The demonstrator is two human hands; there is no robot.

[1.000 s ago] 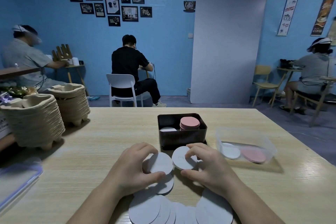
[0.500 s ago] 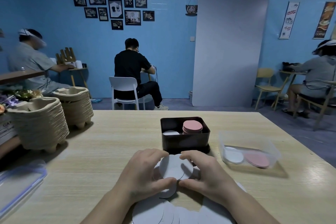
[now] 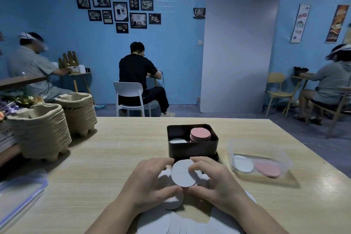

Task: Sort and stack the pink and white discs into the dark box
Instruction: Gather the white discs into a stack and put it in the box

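Note:
A dark box [image 3: 192, 148] stands on the table just beyond my hands. Inside it a stack of pink discs [image 3: 200, 134] fills the right side and a low white disc [image 3: 177, 141] lies on the left. My left hand [image 3: 150, 182] and my right hand [image 3: 216, 180] both grip a small stack of white discs [image 3: 183, 175] held between them just in front of the box. More white discs [image 3: 161, 223] lie spread on the table under my wrists.
A clear plastic tub [image 3: 260, 159] right of the box holds a white and a pink disc. Two stacks of pulp cup trays [image 3: 41, 133] stand at the left. A clear lid [image 3: 19, 194] lies at the near left edge. People sit at tables behind.
My two hands each held a separate white disc; they have come together and now hold the discs as one stack in front of the box.

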